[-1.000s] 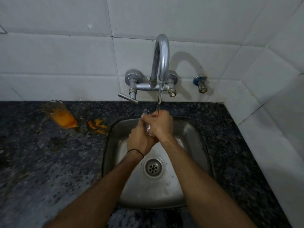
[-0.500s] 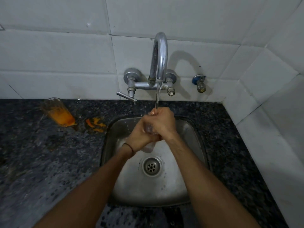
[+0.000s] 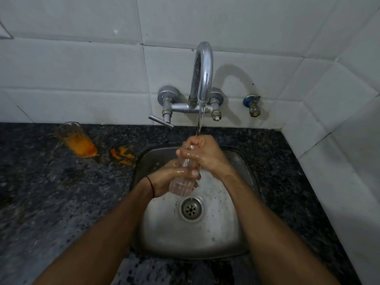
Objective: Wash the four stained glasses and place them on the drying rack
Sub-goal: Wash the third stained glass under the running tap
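Behind, white tiles [image 3: 82, 68] meet speckled counter [image 3: 51, 192] — left hand [image 3: 164, 178], right hand [image 3: 207, 156] curl fingers [image 3: 186, 154] round 1 glass [image 3: 181, 187].

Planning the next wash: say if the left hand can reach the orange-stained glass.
Probably not yet: the left hand grips the clear glass over the sink. Only a spill lies before the orange-stained glass.

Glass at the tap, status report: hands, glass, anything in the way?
Left hand grips lower end, right hand wraps upper end. Glass tilted under running water, over sink. Nothing blocking; another stained glass waits on counter.
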